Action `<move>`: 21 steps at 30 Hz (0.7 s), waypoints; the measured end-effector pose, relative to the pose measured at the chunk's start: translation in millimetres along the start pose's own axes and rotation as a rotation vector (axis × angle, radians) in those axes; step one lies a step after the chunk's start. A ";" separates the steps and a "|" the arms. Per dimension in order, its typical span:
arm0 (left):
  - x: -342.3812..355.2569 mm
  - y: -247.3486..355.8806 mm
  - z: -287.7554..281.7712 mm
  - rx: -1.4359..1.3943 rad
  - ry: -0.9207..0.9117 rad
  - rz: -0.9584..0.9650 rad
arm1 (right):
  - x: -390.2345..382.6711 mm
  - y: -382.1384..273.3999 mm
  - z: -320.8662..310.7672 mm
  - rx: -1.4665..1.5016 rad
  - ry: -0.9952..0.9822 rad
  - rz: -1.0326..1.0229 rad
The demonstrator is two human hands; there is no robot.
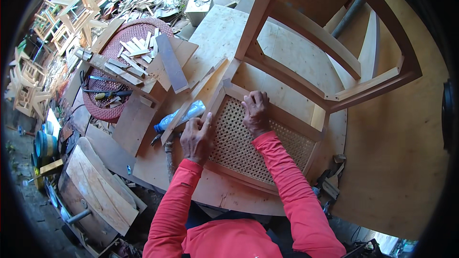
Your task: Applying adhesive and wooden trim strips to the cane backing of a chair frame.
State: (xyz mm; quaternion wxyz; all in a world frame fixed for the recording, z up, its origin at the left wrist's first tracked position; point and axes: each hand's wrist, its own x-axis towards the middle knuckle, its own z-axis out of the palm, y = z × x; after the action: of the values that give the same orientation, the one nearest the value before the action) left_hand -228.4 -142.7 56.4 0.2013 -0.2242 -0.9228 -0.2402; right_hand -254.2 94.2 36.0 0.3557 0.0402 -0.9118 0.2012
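Both hands are at the cane panel point(232, 136), which lies inside a wooden frame point(294, 118) in the middle of the worktop point(222, 28). The left hand point(197, 142) is at the left rail, its fingers bent and its thumb pointing up along the wood; whether it grips the rail cannot be told. The right hand point(257, 112) is above the panel's far part, fingers curled and fingertips pointing down close to the far rail; whether anything small is pinched there is hidden. Both forearms wear red sleeves point(287, 174). Beyond the panel, a curved wooden frame point(311, 43) with a crosspiece rises toward the upper right. Just left of the left hand, a plastic bottle point(193, 111) with a blue cap lies on its side, partly behind a thin wood strip point(184, 114), and a tool handle point(169, 158) points toward the person. Farther left, a dark flat board point(172, 64) and pale wood offcuts point(138, 50) lie by a round red woven surface point(155, 23). A metal box point(197, 14) with scissors point(204, 0) on top stands past the far edge. At the far left are blue buckets point(45, 143) and bare wooden chair frames point(31, 86); a large plywood sheet point(394, 172) fills the right side.
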 end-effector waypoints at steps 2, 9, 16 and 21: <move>-1.1 0.8 2.8 -0.008 0.011 -0.018 | -0.9 2.5 0.7 -0.011 -0.028 -0.026; -1.1 7.4 8.4 -0.002 0.009 -0.067 | 1.7 -4.5 -5.6 0.022 0.010 0.014; 16.7 0.6 36.6 -0.003 0.157 -0.008 | 1.5 -3.0 -2.5 0.080 0.084 0.039; 22.4 15.4 45.8 -0.050 0.166 -0.081 | -1.9 0.6 -4.1 -0.025 -0.008 0.040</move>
State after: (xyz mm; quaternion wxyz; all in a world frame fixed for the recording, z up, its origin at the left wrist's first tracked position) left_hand -250.9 -99.1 35.8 0.2613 -0.1710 -0.9050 -0.2890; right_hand -250.3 96.2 37.2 0.3483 0.0186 -0.9163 0.1967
